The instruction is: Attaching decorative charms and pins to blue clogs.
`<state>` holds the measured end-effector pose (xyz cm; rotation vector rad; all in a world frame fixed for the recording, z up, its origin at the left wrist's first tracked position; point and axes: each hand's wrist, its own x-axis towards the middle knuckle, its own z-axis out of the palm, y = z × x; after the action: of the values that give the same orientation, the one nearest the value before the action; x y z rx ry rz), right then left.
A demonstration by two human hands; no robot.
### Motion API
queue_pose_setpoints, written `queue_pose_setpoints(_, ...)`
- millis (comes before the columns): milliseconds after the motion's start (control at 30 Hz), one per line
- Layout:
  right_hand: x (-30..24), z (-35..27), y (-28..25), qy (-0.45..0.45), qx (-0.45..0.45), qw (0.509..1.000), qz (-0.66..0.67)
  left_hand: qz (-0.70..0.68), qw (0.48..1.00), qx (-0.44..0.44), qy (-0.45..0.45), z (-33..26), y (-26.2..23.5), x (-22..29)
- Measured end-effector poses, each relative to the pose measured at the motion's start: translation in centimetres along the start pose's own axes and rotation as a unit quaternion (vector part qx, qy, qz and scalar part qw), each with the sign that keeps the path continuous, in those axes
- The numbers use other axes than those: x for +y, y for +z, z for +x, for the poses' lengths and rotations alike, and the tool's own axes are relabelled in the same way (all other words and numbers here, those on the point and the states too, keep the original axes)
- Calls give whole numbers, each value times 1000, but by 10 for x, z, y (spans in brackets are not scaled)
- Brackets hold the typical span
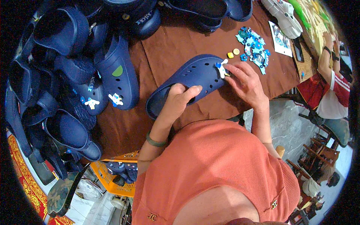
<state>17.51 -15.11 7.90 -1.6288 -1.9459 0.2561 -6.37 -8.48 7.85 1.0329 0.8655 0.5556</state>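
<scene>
A navy blue clog (197, 77) lies slanted on the brown-covered table (161, 48), its holed toe pointing up and right. My left hand (178, 99) is closed round its side, the thumb lying across the rim of the foot opening. At the toe end, a white figure-shaped shoe charm (221, 69) with a blue patch sits against the holes. The fingertips of my right hand (245, 83) pinch that charm at its right edge. Just beyond the toe lie two small yellow charms, a square one (230, 55) and a round one (236, 51).
Blue charms (255, 47) are heaped beyond my right hand, beside a printed card (280, 39), a white clog (283, 17) and a dark phone (299, 50). Many navy clogs (62, 32) crowd the left; one bears a green charm (117, 71). Below stands an orange crate (103, 176). Another person's arm (325, 62) is at right.
</scene>
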Motion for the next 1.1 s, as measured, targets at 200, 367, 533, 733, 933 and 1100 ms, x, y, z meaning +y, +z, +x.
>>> queue_pose_setpoints(200,7,10,-12,-18,-89,996,-10,10,996,-73,-56,2,-9,-6)
queue_pose_setpoints(367,-4,16,-12,-15,-64,998,6,-13,1000,-8,10,4,1,-17)
queue_pose_setpoints(533,4,11,-10,-1,-58,998,4,17,1000,-1,-1,-2,3,-1)
queue_pose_setpoints(733,5,9,-11,-18,-60,998,1,-14,998,-49,-22,5,-8,-12)
queue_pose_setpoints(933,-17,11,-6,2,-65,997,-40,-23,997,-62,-34,3,-8,-16)
queue_pose_setpoints(1100,7,9,8,103,51,993,9,110,984,-92,-106,2,-12,7)
